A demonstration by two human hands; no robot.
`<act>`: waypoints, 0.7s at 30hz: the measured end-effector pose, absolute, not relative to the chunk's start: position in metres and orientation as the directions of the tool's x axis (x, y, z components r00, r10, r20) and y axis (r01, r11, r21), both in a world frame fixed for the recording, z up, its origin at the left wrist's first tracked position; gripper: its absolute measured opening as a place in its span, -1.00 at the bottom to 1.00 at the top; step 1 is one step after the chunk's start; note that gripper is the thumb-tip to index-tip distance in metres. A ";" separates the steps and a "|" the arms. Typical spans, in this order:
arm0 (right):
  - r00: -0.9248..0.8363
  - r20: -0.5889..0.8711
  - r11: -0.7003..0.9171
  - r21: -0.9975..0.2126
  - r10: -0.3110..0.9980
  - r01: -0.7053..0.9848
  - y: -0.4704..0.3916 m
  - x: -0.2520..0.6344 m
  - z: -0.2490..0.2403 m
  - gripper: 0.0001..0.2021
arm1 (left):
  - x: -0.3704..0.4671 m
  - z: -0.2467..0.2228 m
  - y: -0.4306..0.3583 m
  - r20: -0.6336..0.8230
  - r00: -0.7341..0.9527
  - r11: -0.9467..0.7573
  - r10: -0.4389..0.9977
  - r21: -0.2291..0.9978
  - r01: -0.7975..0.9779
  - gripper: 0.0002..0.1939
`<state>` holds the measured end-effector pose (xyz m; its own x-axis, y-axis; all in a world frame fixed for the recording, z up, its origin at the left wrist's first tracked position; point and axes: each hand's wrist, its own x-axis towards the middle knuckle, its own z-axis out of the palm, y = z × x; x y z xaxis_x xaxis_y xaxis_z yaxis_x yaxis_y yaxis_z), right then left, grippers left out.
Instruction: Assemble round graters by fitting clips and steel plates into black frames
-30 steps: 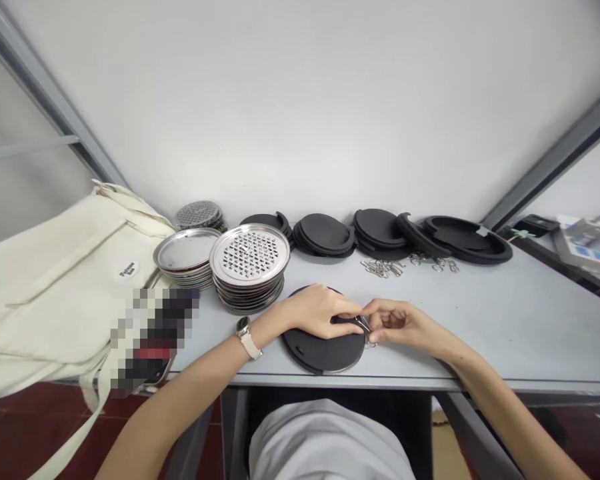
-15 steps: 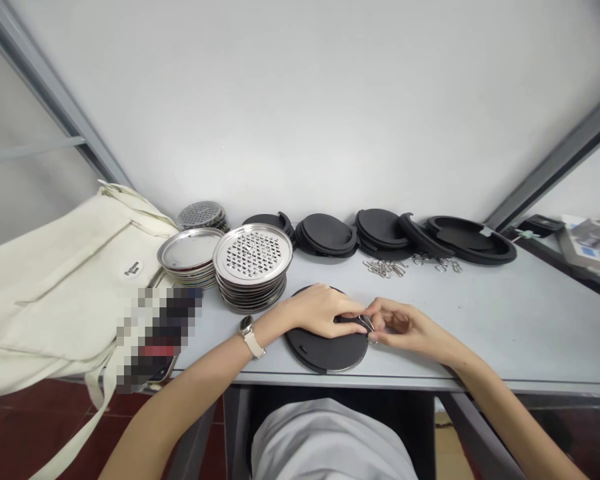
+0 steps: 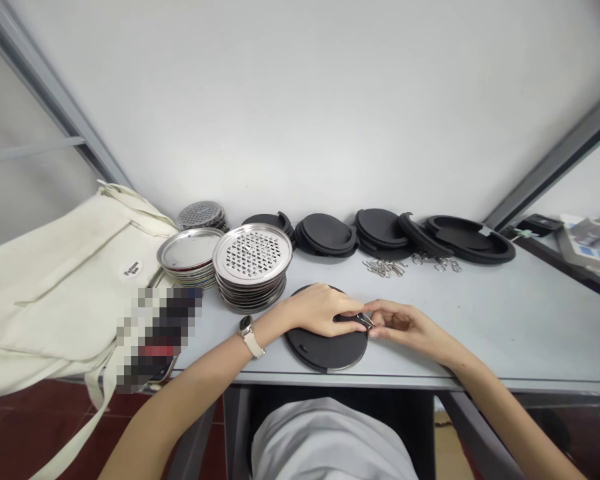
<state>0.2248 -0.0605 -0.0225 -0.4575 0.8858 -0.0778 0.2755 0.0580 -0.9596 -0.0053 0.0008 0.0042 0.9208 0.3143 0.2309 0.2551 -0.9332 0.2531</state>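
Note:
A black round disc (image 3: 325, 350) lies flat near the table's front edge, with a small slot at its lower left. My left hand (image 3: 323, 310) rests over its upper part, thumb and forefinger at the disc's right edge beside a small metal wire clip (image 3: 367, 320). From the right, my right hand (image 3: 397, 322) pinches the clip's outer end between thumb and fingers. Whether the left fingertips grip the clip or the disc's edge is too small to tell. More wire clips (image 3: 385, 268) lie in a loose pile behind the hands.
Stacks of metal grater discs (image 3: 253, 257) and metal rimmed plates (image 3: 190, 250) stand at the left. Black round parts (image 3: 327, 230) line the wall, with black rings (image 3: 500, 250) at the right. A cream bag (image 3: 70, 287) covers the left end. Boxes (image 3: 593, 247) sit far right.
The clip and my right fingertips have shifted very slightly at the disc's right edge. My left hand stays in place on the disc.

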 end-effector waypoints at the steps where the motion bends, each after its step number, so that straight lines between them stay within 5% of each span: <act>1: -0.454 -0.077 0.055 -0.961 0.888 0.271 -0.060 0.225 -0.023 -0.67 | -0.005 0.004 0.001 0.234 0.921 -0.935 0.313 0.249 0.254 -0.73; 21: -0.493 -0.054 0.044 -0.982 0.868 0.184 -0.061 0.219 -0.022 -0.71 | -0.005 0.004 0.001 0.231 0.922 -0.938 0.312 0.227 0.261 -0.73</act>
